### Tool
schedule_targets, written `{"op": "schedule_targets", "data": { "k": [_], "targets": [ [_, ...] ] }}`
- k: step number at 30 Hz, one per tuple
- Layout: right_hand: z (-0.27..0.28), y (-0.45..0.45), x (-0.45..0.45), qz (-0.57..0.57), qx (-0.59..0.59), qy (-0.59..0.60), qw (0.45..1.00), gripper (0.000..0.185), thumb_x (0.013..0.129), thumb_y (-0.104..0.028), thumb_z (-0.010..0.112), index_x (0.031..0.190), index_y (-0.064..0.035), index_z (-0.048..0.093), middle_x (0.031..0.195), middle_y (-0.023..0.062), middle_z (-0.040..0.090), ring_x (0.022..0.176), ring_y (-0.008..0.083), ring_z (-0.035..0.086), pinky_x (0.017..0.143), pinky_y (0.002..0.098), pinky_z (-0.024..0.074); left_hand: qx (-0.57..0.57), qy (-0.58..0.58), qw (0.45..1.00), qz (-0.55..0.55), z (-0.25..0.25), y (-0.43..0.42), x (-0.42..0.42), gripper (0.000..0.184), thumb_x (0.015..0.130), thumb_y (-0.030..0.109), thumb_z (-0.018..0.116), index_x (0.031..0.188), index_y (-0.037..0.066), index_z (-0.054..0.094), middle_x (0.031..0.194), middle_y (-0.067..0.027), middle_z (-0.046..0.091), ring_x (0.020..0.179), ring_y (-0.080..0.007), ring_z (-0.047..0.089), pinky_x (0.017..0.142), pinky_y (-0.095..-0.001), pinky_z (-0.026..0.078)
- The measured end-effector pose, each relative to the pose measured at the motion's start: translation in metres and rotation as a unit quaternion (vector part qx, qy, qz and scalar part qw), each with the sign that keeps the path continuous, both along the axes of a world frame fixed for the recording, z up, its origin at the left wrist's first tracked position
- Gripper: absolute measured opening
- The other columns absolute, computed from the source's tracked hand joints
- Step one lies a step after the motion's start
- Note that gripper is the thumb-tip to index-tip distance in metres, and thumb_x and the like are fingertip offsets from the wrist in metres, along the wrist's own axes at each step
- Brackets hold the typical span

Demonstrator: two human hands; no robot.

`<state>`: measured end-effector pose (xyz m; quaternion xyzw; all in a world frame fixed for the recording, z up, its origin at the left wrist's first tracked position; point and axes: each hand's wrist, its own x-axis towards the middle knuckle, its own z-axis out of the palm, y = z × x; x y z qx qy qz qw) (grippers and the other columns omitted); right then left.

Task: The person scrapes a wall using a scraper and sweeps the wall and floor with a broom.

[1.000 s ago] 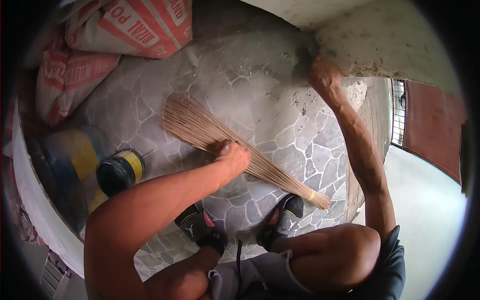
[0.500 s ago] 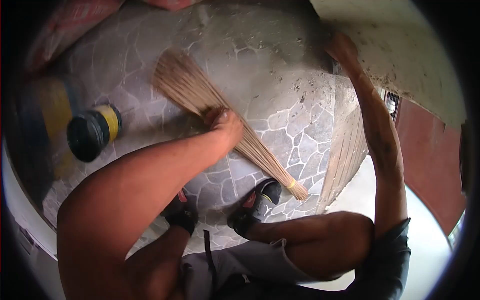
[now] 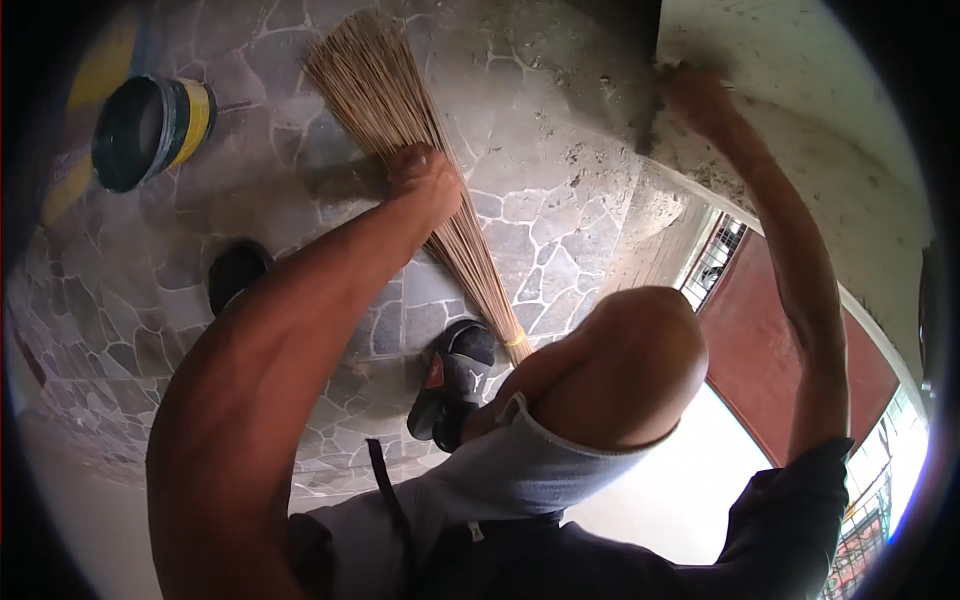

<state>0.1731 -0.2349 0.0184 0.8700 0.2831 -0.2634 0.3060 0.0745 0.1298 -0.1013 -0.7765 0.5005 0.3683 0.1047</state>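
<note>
My left hand (image 3: 426, 180) is closed around the middle of a stick broom (image 3: 375, 85), a bundle of thin brown sticks. The broom's spread end points up and left, and its yellow-banded end (image 3: 515, 341) lies near my shoe. Up at the right, my right hand (image 3: 697, 98) is against or close to the dirty pale wall (image 3: 780, 70). Its fingers are dark and blurred, and whether they hold anything cannot be made out.
A dark green bucket with a yellow band (image 3: 180, 122) lies at the upper left on the stone-patterned floor (image 3: 130, 260). My shoe (image 3: 455, 375) is below the broom. Crumbs of debris lie near the wall's base. A reddish-brown panel (image 3: 755, 345) stands at the right.
The view has turned and shifted, and the sacks are out of sight. My left hand has stayed on the broom. My right hand has moved from the wall's lower edge onto or near its face.
</note>
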Motion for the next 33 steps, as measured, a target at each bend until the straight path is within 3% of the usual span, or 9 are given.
{"op": "schedule_targets", "data": {
  "k": [2,5,7,14,17,21,25,27,33],
  "targets": [
    [-0.038,-0.033,-0.025,0.065,-0.118,0.037,0.99,0.016,0.082,-0.019,0.06,0.092,-0.0133,0.072,0.095,0.0107,0.067,0.098,0.0235,0.063,0.078,0.0408,0.0491,-0.021,-0.018,1.0,-0.009,0.007,0.005,0.003,0.028,0.09,0.019,0.05,0.102,0.01,0.073,0.104,-0.0031,0.07,0.097,-0.0231,0.066,0.076,-0.0518,0.052],
    [0.0,-0.01,-0.06,0.09,-0.153,0.086,0.98,0.017,0.081,-0.019,0.061,0.092,-0.0116,0.071,0.098,0.0059,0.063,0.1,0.0213,0.056,0.08,0.0385,0.0432,0.027,0.024,0.997,-0.065,0.008,-0.001,0.011,0.028,0.088,0.023,0.059,0.111,0.009,0.07,0.096,-0.0073,0.07,0.081,-0.0304,0.067,0.056,-0.0529,0.054],
    [0.011,0.006,-0.08,0.088,-0.192,0.06,0.976,0.018,0.081,-0.02,0.062,0.094,-0.0101,0.07,0.096,0.0052,0.061,0.096,0.0208,0.054,0.081,0.0372,0.0407,-0.013,0.014,0.999,-0.034,-0.015,-0.004,0.005,0.027,0.088,0.021,0.06,0.109,0.009,0.07,0.095,-0.0065,0.07,0.08,-0.0305,0.067,0.055,-0.0523,0.053],
    [-0.034,-0.006,-0.061,0.101,-0.213,0.041,0.971,0.03,0.081,-0.02,0.058,0.107,-0.0053,0.063,0.098,0.0095,0.059,0.096,0.0246,0.053,0.083,0.0405,0.0402,-0.026,-0.036,0.998,-0.05,0.014,0.006,0.004,0.024,0.086,0.019,0.062,0.105,0.006,0.071,0.091,-0.0061,0.07,0.076,-0.0309,0.066,0.048,-0.0493,0.051],
    [-0.086,-0.04,-0.081,-0.091,-0.119,-0.031,0.988,0.03,0.083,-0.02,0.057,0.107,-0.0042,0.064,0.1,0.0117,0.06,0.098,0.0268,0.055,0.086,0.0424,0.0396,-0.003,-0.015,0.999,-0.046,0.016,0.007,0.004,0.023,0.087,0.016,0.055,0.1,0.008,0.072,0.096,-0.0044,0.071,0.091,-0.0252,0.067,0.064,-0.0496,0.053],
    [-0.052,0.005,-0.089,0.098,-0.224,0.024,0.969,0.035,0.087,-0.023,0.055,0.111,0.0003,0.063,0.107,0.0162,0.061,0.103,0.0306,0.057,0.09,0.0461,0.0394,-0.008,-0.018,1.0,-0.014,0.01,0.003,0.002,0.022,0.085,0.016,0.059,0.101,0.008,0.072,0.094,-0.0044,0.07,0.089,-0.0257,0.067,0.063,-0.0485,0.053],
    [-0.064,0.009,-0.071,0.014,-0.222,0.06,0.973,0.036,0.085,-0.024,0.059,0.111,-0.0007,0.065,0.107,0.0158,0.061,0.102,0.031,0.056,0.087,0.0465,0.04,-0.007,-0.01,1.0,-0.022,0.016,0.007,0.003,0.024,0.085,0.016,0.059,0.103,0.009,0.073,0.095,-0.0048,0.07,0.088,-0.0264,0.067,0.064,-0.0497,0.053],
    [-0.075,0.017,-0.095,0.027,-0.275,-0.016,0.961,0.033,0.084,-0.023,0.061,0.109,-0.003,0.067,0.106,0.0135,0.061,0.103,0.0291,0.056,0.086,0.0458,0.0389,0.001,-0.001,1.0,-0.031,0.01,0.005,0.007,0.023,0.085,0.016,0.059,0.102,0.009,0.073,0.094,-0.005,0.07,0.087,-0.0265,0.067,0.063,-0.0503,0.053],
    [-0.069,0.011,-0.067,0.018,-0.24,0.018,0.97,0.025,0.085,-0.022,0.06,0.104,-0.0082,0.07,0.105,0.0116,0.061,0.103,0.0271,0.054,0.081,0.0457,0.0377,0.03,-0.002,0.997,-0.067,0.024,0.0,0.007,0.021,0.084,0.016,0.06,0.098,0.009,0.074,0.094,-0.0049,0.071,0.088,-0.0253,0.067,0.061,-0.0489,0.053]
  ]
}}
